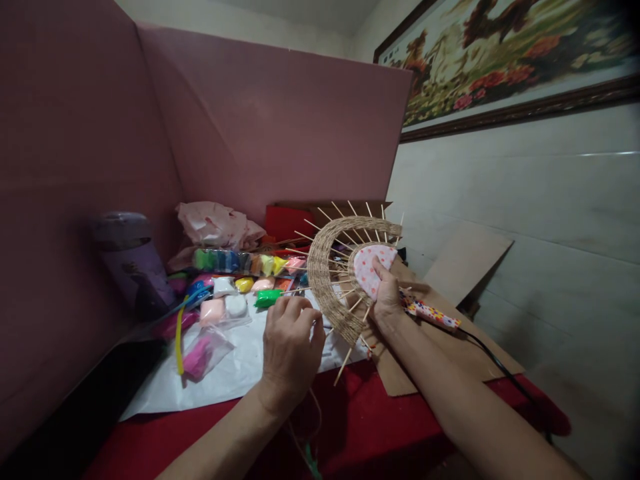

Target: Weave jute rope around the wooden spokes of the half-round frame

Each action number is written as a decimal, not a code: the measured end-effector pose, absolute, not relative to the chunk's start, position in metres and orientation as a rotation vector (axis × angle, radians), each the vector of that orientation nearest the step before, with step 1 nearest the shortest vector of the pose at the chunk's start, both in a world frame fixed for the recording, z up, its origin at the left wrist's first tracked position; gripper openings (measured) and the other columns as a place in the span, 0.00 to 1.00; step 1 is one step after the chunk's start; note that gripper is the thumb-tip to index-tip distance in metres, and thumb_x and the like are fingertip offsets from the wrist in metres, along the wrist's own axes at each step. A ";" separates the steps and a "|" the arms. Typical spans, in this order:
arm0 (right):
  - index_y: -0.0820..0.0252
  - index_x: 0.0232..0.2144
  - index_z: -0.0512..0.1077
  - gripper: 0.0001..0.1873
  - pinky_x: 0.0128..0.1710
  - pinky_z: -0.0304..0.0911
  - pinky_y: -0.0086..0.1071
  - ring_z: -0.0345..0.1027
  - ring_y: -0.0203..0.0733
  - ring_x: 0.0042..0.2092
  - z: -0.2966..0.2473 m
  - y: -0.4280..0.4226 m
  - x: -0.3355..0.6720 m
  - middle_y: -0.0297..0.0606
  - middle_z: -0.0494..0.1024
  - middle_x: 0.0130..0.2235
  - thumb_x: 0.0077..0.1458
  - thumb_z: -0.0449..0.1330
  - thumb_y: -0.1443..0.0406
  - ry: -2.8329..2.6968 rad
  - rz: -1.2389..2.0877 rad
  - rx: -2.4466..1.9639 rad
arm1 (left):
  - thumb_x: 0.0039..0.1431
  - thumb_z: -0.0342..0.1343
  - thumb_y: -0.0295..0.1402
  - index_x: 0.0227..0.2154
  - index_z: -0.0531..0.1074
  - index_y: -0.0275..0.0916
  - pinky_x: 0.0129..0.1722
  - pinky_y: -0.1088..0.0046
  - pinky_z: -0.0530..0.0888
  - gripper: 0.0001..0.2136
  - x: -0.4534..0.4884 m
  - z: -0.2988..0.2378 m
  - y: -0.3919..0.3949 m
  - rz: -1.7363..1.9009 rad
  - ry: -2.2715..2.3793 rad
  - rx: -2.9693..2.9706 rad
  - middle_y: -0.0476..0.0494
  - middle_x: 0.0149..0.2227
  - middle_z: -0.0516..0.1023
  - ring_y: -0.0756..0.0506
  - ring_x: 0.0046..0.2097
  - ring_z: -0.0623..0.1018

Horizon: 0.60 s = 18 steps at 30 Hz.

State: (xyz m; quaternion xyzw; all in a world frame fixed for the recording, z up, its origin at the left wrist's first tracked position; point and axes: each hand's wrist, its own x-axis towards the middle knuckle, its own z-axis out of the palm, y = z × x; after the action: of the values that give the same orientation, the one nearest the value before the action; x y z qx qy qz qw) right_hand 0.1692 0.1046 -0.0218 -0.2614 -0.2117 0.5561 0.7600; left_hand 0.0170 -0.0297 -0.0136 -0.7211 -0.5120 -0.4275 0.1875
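My right hand (387,297) grips a half-round woven fan (325,267), thumb on its white centre patch with orange dots (371,267). Thin wooden sticks spread outward from that patch through a curved band of brown twine weaving, their ends poking past it. Close to the fan's lower left edge, my left hand (293,343) is closed with its fingers curled together. A thin strand of twine (319,410) hangs down beneath this hand, with a green bit at its lower end. The left fingertips are partly hidden.
Bagged coloured clay (213,310) lies on a white sheet (235,373) over a red cloth (345,407). A patterned glue gun (433,313) with a black cord rests on cardboard (400,373). A purple canister (133,267) stands left; pink panels (280,127) rise behind.
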 end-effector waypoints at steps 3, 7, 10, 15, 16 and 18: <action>0.65 0.36 0.73 0.12 0.43 0.69 0.32 0.74 0.37 0.36 -0.022 0.105 0.169 0.36 0.80 0.33 0.46 0.61 0.67 -0.457 1.189 -0.562 | 0.54 0.51 0.27 0.23 0.72 0.37 0.37 0.65 0.65 0.07 0.018 -0.012 -0.032 -1.181 -1.399 -2.024 0.43 0.28 0.72 0.45 0.35 0.67; 0.66 0.35 0.73 0.12 0.43 0.68 0.31 0.74 0.37 0.37 -0.022 0.106 0.170 0.37 0.79 0.34 0.45 0.62 0.66 -0.465 1.186 -0.554 | 0.54 0.51 0.26 0.23 0.72 0.37 0.36 0.67 0.64 0.07 0.017 -0.014 -0.032 -1.137 -1.361 -2.025 0.44 0.26 0.72 0.45 0.34 0.67; 0.66 0.35 0.73 0.13 0.43 0.68 0.31 0.74 0.37 0.37 -0.023 0.108 0.171 0.37 0.79 0.33 0.44 0.63 0.66 -0.462 1.178 -0.557 | 0.54 0.50 0.25 0.26 0.72 0.37 0.33 0.68 0.63 0.07 0.016 -0.017 -0.030 -1.073 -1.369 -2.052 0.45 0.25 0.72 0.45 0.32 0.68; 0.65 0.35 0.73 0.13 0.43 0.68 0.29 0.74 0.35 0.35 -0.024 0.110 0.172 0.35 0.79 0.32 0.43 0.63 0.65 -0.427 1.180 -0.570 | 0.56 0.48 0.25 0.33 0.72 0.36 0.30 0.68 0.61 0.08 0.016 -0.019 -0.033 -0.932 -1.400 -2.079 0.45 0.25 0.72 0.45 0.30 0.69; 0.64 0.35 0.73 0.13 0.42 0.69 0.30 0.74 0.35 0.35 -0.024 0.111 0.172 0.35 0.79 0.32 0.44 0.63 0.65 -0.424 1.179 -0.571 | 0.56 0.48 0.25 0.34 0.72 0.37 0.30 0.68 0.61 0.08 0.016 -0.020 -0.033 -0.907 -1.401 -2.073 0.45 0.25 0.73 0.45 0.29 0.70; 0.64 0.35 0.73 0.13 0.42 0.69 0.30 0.74 0.35 0.35 -0.023 0.111 0.173 0.35 0.79 0.33 0.44 0.62 0.65 -0.424 1.174 -0.574 | 0.56 0.47 0.24 0.35 0.72 0.37 0.29 0.67 0.61 0.09 0.015 -0.021 -0.034 -0.875 -1.402 -2.070 0.45 0.25 0.74 0.45 0.29 0.71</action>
State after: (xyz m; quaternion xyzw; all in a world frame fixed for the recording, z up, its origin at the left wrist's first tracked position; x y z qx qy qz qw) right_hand 0.1725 0.1110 -0.0231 -0.2649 -0.1955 0.5418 0.7733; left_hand 0.0152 -0.0342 -0.0208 -0.7580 -0.5133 -0.3202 0.2439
